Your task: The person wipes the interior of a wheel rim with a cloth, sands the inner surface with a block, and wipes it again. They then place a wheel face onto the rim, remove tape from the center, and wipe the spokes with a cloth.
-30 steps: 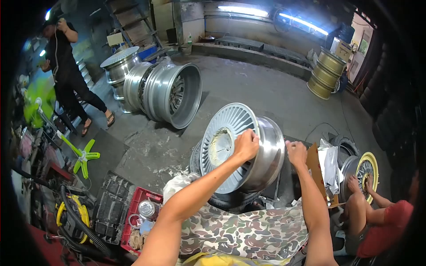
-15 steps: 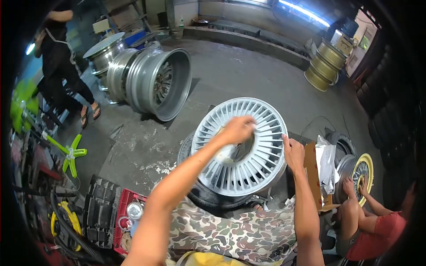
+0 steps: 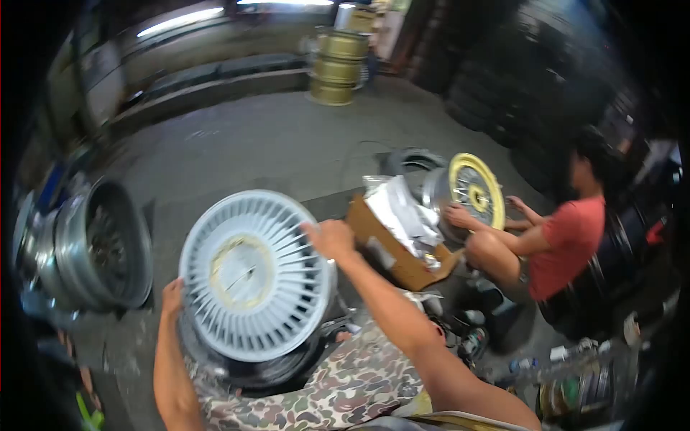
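Observation:
A silver finned wheel (image 3: 291,287) rests tilted on a black tyre (image 3: 287,373), just beyond my camouflage-covered lap. My left hand (image 3: 172,296) is closed on the wheel's left edge. On the upper right edge lies my right hand (image 3: 330,239), its fingers wrapped on the rim and partly blurred. A rough yellowish ring surrounds the centre of the wheel's face.
At the right, a seated person in a red shirt (image 3: 571,244) holds a yellow-rimmed wheel (image 3: 496,188). Between us stands a cardboard box (image 3: 388,257) with white wrapping. Large silver rims (image 3: 75,251) stand left; gold rims (image 3: 338,68) are stacked behind.
The view has swung right. My left hand has left the middle of the wheel's face for its left edge. My right hand stays at the right side of the rim.

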`<state>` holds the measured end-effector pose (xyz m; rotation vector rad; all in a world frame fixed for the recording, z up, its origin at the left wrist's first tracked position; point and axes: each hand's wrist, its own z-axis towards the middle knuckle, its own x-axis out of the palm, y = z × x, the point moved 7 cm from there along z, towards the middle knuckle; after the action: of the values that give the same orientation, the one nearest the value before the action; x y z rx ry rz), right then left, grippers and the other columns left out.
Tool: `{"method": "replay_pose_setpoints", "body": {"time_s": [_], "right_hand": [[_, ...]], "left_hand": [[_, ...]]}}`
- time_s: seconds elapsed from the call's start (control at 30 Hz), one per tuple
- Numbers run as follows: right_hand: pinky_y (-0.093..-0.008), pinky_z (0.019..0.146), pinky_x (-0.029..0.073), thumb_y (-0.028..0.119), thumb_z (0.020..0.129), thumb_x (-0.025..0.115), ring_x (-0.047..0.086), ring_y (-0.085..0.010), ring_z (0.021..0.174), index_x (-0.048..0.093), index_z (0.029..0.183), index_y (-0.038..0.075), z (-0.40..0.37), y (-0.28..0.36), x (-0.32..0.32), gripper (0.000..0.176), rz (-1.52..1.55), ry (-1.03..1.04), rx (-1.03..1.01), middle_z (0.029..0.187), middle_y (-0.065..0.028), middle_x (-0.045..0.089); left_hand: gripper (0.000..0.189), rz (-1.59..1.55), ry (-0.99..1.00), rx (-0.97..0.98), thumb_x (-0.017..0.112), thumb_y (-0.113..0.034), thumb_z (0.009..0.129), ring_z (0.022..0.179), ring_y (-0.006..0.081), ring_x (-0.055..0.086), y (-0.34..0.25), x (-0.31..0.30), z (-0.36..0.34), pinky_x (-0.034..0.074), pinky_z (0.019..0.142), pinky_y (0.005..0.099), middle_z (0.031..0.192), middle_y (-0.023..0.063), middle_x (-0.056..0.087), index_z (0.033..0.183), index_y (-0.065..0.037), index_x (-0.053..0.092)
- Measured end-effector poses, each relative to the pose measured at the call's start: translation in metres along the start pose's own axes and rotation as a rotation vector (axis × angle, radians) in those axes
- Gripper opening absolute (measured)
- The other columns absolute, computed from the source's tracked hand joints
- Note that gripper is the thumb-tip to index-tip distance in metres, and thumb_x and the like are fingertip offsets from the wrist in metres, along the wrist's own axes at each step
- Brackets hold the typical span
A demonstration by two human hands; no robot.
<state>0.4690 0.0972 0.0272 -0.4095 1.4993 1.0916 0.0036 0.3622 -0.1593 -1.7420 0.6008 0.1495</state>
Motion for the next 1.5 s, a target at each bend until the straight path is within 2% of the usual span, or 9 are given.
{"method": "replay_pose_setpoints", "body": {"time_s": [0.27, 0.4, 0.5, 0.63, 0.73, 0.83, 1.03, 1.2, 1.5], "right_hand": [[-0.0539, 0.077, 0.055, 0.062, 0.097, 0.054, 0.071, -0.0455, 0.082, 0.076, 0.077, 0.000, -0.005, 0.003, -0.009, 0.069, 0.193, -0.073, -0.001, 0.079, -0.0241, 0.072], [-0.0536, 0.090, 0.053, 0.061, 0.097, 0.055, 0.070, -0.0458, 0.098, 0.080, 0.090, 0.005, 0.001, -0.014, 0.029, 0.062, 0.382, 0.035, 0.152, 0.095, -0.0241, 0.074], [-0.0537, 0.093, 0.052, 0.068, 0.099, 0.042, 0.069, -0.0463, 0.100, 0.079, 0.096, 0.004, 0.008, -0.015, 0.048, 0.074, 0.313, 0.132, 0.066, 0.102, -0.0236, 0.074], [-0.0541, 0.085, 0.052, 0.068, 0.098, 0.047, 0.070, -0.0442, 0.093, 0.078, 0.082, 0.005, 0.018, -0.005, 0.059, 0.072, 0.341, 0.080, -0.014, 0.088, -0.0222, 0.074], [-0.0536, 0.086, 0.053, 0.066, 0.096, 0.053, 0.070, -0.0452, 0.096, 0.077, 0.087, 0.001, 0.028, 0.002, 0.065, 0.069, 0.275, 0.165, -0.045, 0.095, -0.0241, 0.074], [-0.0522, 0.089, 0.054, 0.058, 0.096, 0.059, 0.069, -0.0461, 0.101, 0.077, 0.091, -0.001, 0.035, 0.010, 0.073, 0.062, 0.137, 0.205, -0.055, 0.103, -0.0256, 0.074], [-0.0509, 0.087, 0.055, 0.031, 0.091, 0.071, 0.070, -0.0435, 0.100, 0.076, 0.093, 0.001, 0.030, 0.026, 0.025, 0.031, 0.062, 0.016, -0.196, 0.106, -0.0224, 0.071], [-0.0509, 0.084, 0.053, 0.011, 0.087, 0.067, 0.066, -0.0435, 0.097, 0.072, 0.091, 0.004, 0.021, 0.012, -0.011, 0.009, 0.284, -0.136, -0.294, 0.102, -0.0189, 0.067], [-0.0435, 0.076, 0.054, 0.005, 0.082, 0.073, 0.071, -0.0369, 0.080, 0.054, 0.132, 0.004, -0.012, 0.023, -0.064, 0.054, 0.433, -0.106, -0.214, 0.085, -0.0193, 0.072]], "left_hand": [[0.061, 0.323, -0.296, 0.211, 0.058, -0.049, 0.103, 0.075, 0.0246, 0.062, 0.023, -0.020, 0.049, 0.048, 0.074, 0.0446, 0.074, 0.0196, 0.062, 0.086, 0.010, 0.067], [0.061, 0.261, -0.375, 0.248, 0.062, -0.049, 0.101, 0.070, 0.0213, 0.053, -0.001, -0.051, 0.020, 0.046, 0.070, 0.0415, 0.072, 0.0158, 0.064, 0.081, 0.009, 0.065], [0.059, 0.232, -0.439, 0.365, 0.063, -0.048, 0.100, 0.067, 0.0228, 0.055, -0.054, -0.072, -0.029, 0.047, 0.070, 0.0433, 0.071, 0.0182, 0.064, 0.082, 0.008, 0.066], [0.061, 0.418, -0.547, 0.312, 0.062, -0.050, 0.099, 0.058, 0.0309, 0.044, -0.085, -0.093, -0.090, 0.044, 0.064, 0.0464, 0.062, 0.0215, 0.052, 0.072, 0.005, 0.059], [0.056, 0.407, -0.564, 0.229, 0.063, -0.047, 0.099, 0.058, 0.0335, 0.052, -0.071, -0.090, -0.112, 0.047, 0.065, 0.0464, 0.065, 0.0217, 0.060, 0.075, 0.004, 0.066], [0.048, 0.534, -0.475, 0.196, 0.059, -0.042, 0.101, 0.086, 0.0426, 0.071, -0.032, -0.075, -0.107, 0.051, 0.076, 0.0490, 0.085, 0.0261, 0.070, 0.088, 0.002, 0.072], [0.039, 0.505, -0.399, 0.106, 0.062, -0.037, 0.100, 0.088, 0.0361, 0.072, -0.044, -0.077, -0.119, 0.052, 0.079, 0.0433, 0.089, 0.0222, 0.073, 0.101, -0.001, 0.075], [0.026, 0.584, -0.510, 0.352, 0.066, -0.026, 0.095, 0.097, 0.0400, 0.069, -0.093, -0.078, -0.135, 0.053, 0.087, 0.0466, 0.099, 0.0202, 0.072, 0.105, -0.004, 0.075], [0.024, 0.470, 0.183, 0.608, 0.068, -0.022, 0.095, 0.096, 0.0363, 0.070, -0.199, 0.053, -0.200, 0.055, 0.087, 0.0435, 0.103, 0.0208, 0.073, 0.104, 0.000, 0.075]]}}
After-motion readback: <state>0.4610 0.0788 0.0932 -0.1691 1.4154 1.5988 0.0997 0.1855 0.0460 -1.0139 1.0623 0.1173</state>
